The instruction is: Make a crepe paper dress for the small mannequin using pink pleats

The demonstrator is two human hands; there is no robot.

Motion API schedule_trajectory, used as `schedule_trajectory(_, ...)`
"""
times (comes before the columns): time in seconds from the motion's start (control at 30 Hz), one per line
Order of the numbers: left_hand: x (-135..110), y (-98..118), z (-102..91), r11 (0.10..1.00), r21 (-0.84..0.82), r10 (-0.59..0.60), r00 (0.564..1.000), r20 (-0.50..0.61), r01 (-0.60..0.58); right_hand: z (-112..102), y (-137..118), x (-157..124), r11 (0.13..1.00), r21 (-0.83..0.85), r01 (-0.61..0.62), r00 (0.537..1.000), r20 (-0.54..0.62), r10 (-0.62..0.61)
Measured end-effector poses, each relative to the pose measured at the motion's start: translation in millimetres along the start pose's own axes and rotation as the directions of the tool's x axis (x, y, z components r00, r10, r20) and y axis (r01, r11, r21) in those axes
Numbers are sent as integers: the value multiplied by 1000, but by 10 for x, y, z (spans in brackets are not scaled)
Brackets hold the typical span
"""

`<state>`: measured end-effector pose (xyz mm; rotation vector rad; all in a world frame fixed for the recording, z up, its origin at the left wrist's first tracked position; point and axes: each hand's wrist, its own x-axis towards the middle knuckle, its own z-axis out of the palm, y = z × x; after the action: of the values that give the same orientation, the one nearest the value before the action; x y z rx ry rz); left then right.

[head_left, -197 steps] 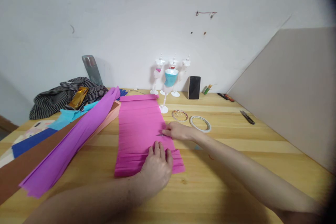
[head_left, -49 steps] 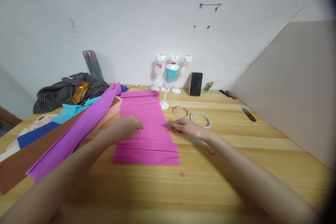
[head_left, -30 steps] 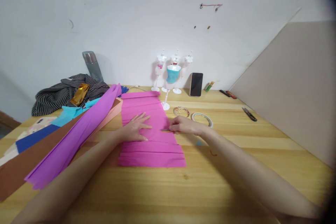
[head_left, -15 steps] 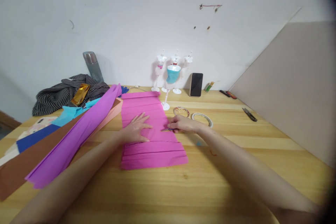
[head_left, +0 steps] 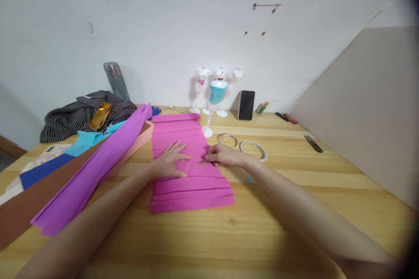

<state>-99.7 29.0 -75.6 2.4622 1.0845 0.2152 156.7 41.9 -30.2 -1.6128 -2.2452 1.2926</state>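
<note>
A creased sheet of pink crepe paper (head_left: 193, 198) lies flat on the wooden table, its far end rolled or folded over. My left hand (head_left: 170, 160) rests on the middle of the sheet, palm down with the fingers spread. At the sheet's right edge, my right hand (head_left: 223, 155) is closed around small scissors (head_left: 204, 162). Their thin metal blades point left over the pink paper; the handles are hidden in my fingers. Whether the blades are apart I cannot tell.
Left are purple crepe paper (head_left: 94, 174), brown paper (head_left: 39, 198), a striped cloth (head_left: 65, 117) and a bottle (head_left: 116, 82). Behind stand small white dress forms, one wrapped in blue (head_left: 218, 93), and a phone (head_left: 246, 105). On the right lie a tape roll (head_left: 264, 153) and a dark cutter (head_left: 313, 143).
My right hand and the scissors have moved slightly left, further over the pink paper. My left hand stays pressed on the sheet. The view has shifted a little.
</note>
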Motion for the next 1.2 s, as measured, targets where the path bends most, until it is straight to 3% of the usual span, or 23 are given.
schedule_trajectory(0.37, 4, -23, 22, 1000, 10, 13, 1000, -16, -13, 94, -17, 88, 998, -55, 20, 998, -54, -23)
schedule_trajectory(1.2, -2, -35, 21, 1000, -27, 6, 1000, -12, -6, 106, -8, 81, 999, -25, 23, 999, -38, -24)
